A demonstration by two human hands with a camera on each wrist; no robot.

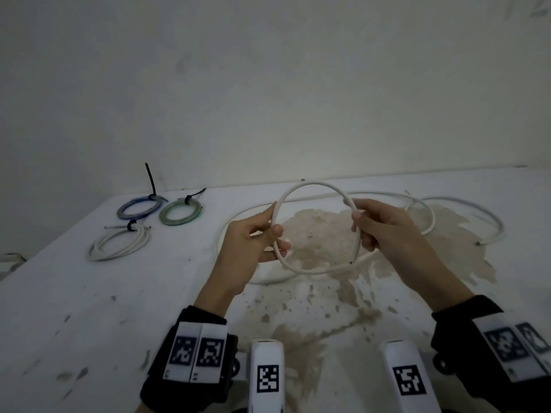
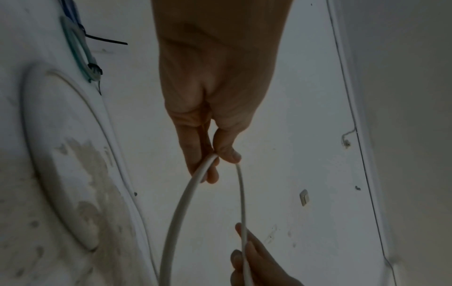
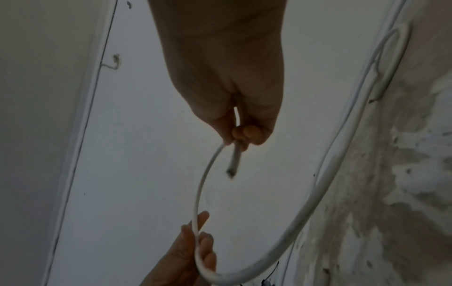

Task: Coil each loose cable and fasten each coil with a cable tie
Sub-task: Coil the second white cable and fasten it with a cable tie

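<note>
One loop formed in the white cable [image 1: 313, 186], held above the table [image 1: 74, 293] by both hands.
Left hand [image 1: 253, 242] pinches one side of the loop; right hand [image 1: 384, 225] pinches the cut end. Lay each next turn the same size, feeding slack from the table, before reaching for a tie.

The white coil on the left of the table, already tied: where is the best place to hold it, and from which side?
Probably grip the white coil at the bundled strands beside its black tie, fingers coming from above. It lies flat, and there the turns are bound, so they should not spread.
</note>
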